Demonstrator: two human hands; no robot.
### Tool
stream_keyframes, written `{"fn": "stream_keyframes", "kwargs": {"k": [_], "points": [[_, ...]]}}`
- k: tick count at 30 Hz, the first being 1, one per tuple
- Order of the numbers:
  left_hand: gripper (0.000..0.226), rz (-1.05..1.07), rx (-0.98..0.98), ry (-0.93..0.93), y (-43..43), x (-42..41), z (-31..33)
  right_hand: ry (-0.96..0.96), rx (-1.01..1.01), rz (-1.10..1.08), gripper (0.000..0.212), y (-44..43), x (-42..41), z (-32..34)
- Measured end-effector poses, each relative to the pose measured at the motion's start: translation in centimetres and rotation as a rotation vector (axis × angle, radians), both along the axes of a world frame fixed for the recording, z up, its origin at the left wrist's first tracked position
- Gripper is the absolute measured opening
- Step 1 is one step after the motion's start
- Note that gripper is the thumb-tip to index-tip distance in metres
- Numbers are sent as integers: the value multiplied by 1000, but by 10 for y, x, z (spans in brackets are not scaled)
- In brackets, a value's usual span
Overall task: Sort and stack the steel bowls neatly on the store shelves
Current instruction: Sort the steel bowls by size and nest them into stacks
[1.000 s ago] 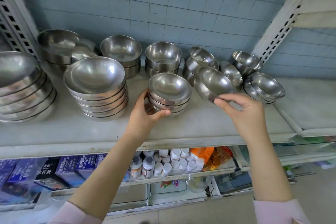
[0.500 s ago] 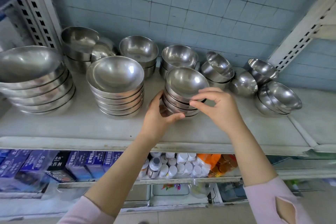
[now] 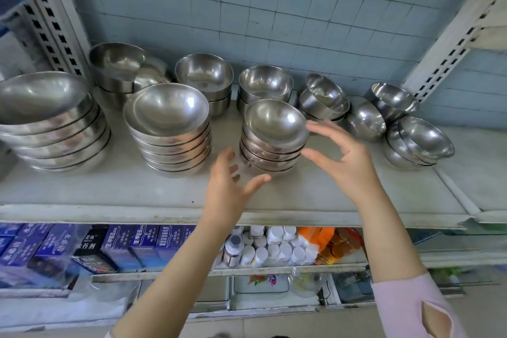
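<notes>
Two bare forearms come up from the bottom of my feed, the right one ending in a pink sleeve [image 3: 411, 307]. Nearest to me, under the front edge of the top shelf [image 3: 109, 189], sits a lower shelf [image 3: 274, 269] carrying blue boxes [image 3: 123, 244], white bottles [image 3: 274, 250] and an orange bag [image 3: 318, 236].

Above that edge my left hand [image 3: 230, 184] hovers with its fingers spread and straight, holding nothing. Its thumb points at the foot of the small stack of bowls [image 3: 274, 140]. I cannot tell if the fingertips touch the steel.

My right hand [image 3: 345, 156] is on the stack's other side, fingers loosely curved and apart, also empty. Its forefinger is just beside the rim of the top bowl.

The small stack stands nested and upright about halfway back on the shelf. To its left is a medium stack [image 3: 170, 129], and a large stack [image 3: 52, 123] sits by the shelf's left edge.

Along the back edge I see three more upright stacks: a deep stack [image 3: 118, 68], a second deep stack [image 3: 205, 77] and a third deep stack [image 3: 266, 85]. Towards the back right corner the bowls are untidy: a tilted pile [image 3: 323, 99], a bowl on its side [image 3: 367, 123], a leaning bowl [image 3: 392, 99] and a tipped nested set [image 3: 419, 143].

Behind everything is the tiled wall [image 3: 274, 22], framed by slotted uprights [image 3: 55, 22].
</notes>
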State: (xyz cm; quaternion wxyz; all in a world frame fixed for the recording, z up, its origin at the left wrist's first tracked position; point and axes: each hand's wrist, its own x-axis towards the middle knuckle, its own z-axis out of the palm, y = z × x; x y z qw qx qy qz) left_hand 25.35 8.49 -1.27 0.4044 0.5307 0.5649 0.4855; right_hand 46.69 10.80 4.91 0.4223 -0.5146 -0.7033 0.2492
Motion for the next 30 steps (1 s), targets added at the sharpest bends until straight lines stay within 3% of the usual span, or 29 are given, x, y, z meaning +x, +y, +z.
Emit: {"fn": "stream_keyframes", "kwargs": {"k": [4,7,11,15,22,26,30], "points": [[43,-40,41,8,-28,17,2,209,40,-183,35,-25,42,-12],[33,-215,65,69,-22,52,5,275,67,-357,37,-36,76,-19],[58,-349,66,150,7,117,6,304,84,-555,48,-37,130,-22],[81,-368,18,155,42,181,8,290,23,-621,67,-25,191,-23],[99,-441,-55,173,86,278,5,198,-204,-340,111,22,264,-19],[109,-388,-54,128,94,314,-1,146,-256,-202,122,45,285,-18],[99,-260,11,104,94,327,-1,130,-287,-118,123,53,301,-28]]}}
